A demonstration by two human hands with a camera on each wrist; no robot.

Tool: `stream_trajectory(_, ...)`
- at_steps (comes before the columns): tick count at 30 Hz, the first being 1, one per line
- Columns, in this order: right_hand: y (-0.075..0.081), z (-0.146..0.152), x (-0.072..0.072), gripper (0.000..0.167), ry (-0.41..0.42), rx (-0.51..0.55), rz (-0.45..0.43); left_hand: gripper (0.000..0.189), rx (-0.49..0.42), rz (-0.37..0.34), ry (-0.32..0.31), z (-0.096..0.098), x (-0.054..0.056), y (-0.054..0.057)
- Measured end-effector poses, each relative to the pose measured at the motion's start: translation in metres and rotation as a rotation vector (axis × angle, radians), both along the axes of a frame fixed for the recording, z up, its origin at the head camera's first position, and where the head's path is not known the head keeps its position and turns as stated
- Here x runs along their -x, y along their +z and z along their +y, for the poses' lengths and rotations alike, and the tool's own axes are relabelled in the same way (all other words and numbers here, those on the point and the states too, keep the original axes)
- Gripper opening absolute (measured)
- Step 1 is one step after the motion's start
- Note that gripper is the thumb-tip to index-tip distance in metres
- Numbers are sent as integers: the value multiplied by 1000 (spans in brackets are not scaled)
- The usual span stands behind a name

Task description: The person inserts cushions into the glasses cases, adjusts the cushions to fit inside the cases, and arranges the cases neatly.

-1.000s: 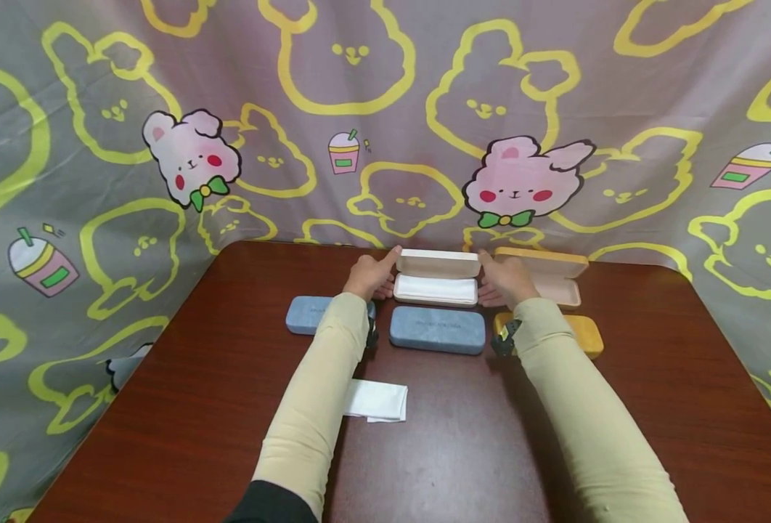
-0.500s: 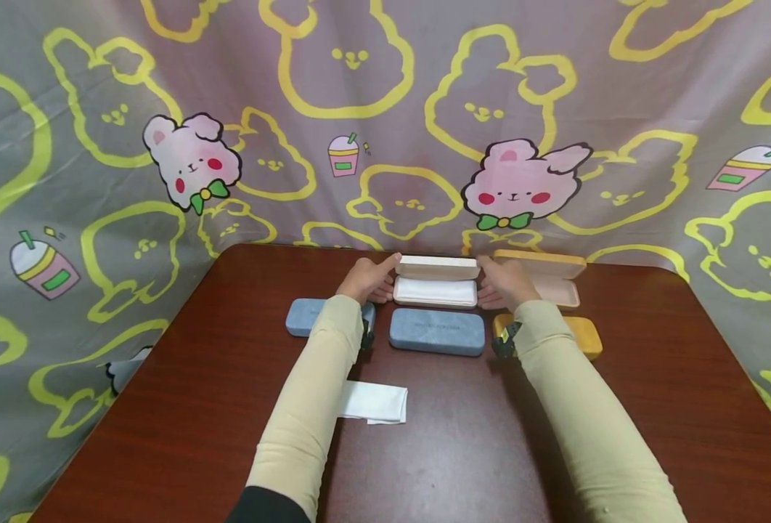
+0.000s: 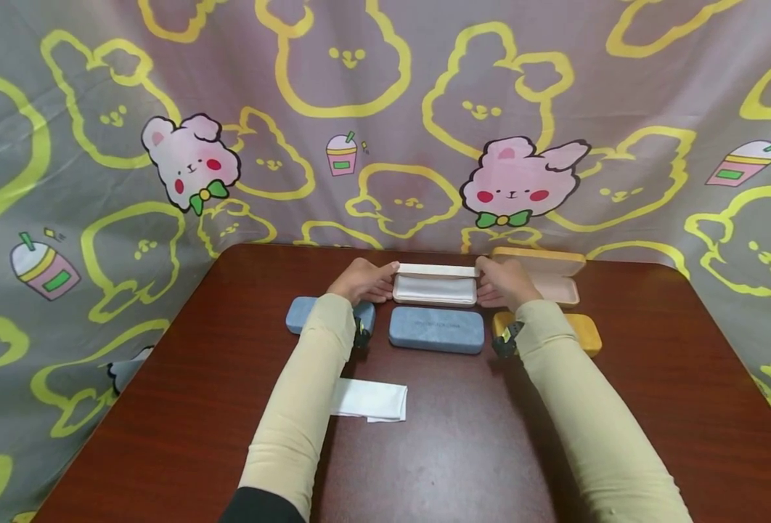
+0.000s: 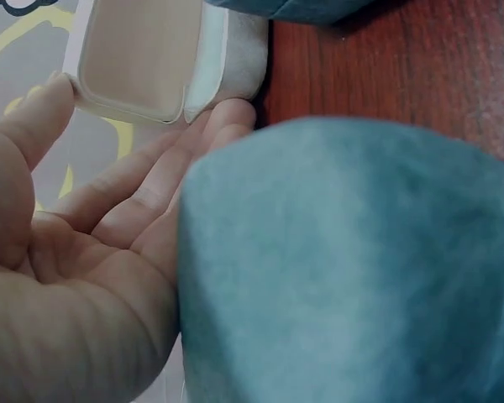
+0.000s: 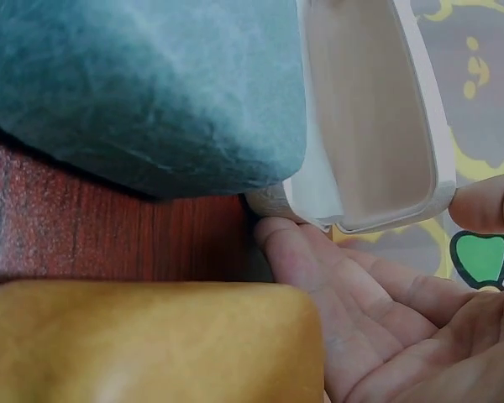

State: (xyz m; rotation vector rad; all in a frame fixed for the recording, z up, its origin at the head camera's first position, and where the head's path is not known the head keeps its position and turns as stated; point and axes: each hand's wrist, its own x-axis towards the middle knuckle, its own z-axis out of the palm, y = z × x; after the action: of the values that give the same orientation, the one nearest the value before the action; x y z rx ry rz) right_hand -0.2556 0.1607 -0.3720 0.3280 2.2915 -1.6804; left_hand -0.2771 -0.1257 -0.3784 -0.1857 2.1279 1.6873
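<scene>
A white glasses case [image 3: 435, 270] stands partly open at the back of the table, its beige-lined lid [image 4: 143, 50] tilted forward over the base. A folded white cloth [image 3: 434, 288] lies inside. My left hand [image 3: 364, 280] holds the case's left end, thumb at the lid's edge and fingertips at the base. At the opposite end my right hand [image 3: 504, 281] holds it likewise, its thumb [image 5: 487, 206] on the lid's rim. In front of the white case sits a closed blue glasses case [image 3: 436, 330]. Another blue case [image 3: 302, 315] is partly hidden by my left wrist.
An open yellow glasses case [image 3: 555, 277] stands behind my right hand, and a closed yellow case [image 3: 584, 334] lies under my right wrist. A folded white cloth [image 3: 372, 400] lies nearer, beside my left sleeve. A patterned curtain [image 3: 411, 131] hangs at the table's far edge.
The white case's lid has tipped forward and down, with both thumbs following it. My left wrist and forearm have shifted slightly left. The other cases and the loose cloth have stayed put.
</scene>
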Motion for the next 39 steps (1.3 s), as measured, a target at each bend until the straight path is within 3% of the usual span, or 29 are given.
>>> stream_trajectory(15,-1,1,-2,52,10,-8,-17,50,-10,15,-2,0,-2,-2)
stream_trajectory(26,-2,-1,-1,42,-14,-8,-21,38,-28,17,-28,0,-3,-3)
stream_trajectory(39,-4,-1,-2,48,-35,-25,-29,33,37,59,-47,0,-7,0)
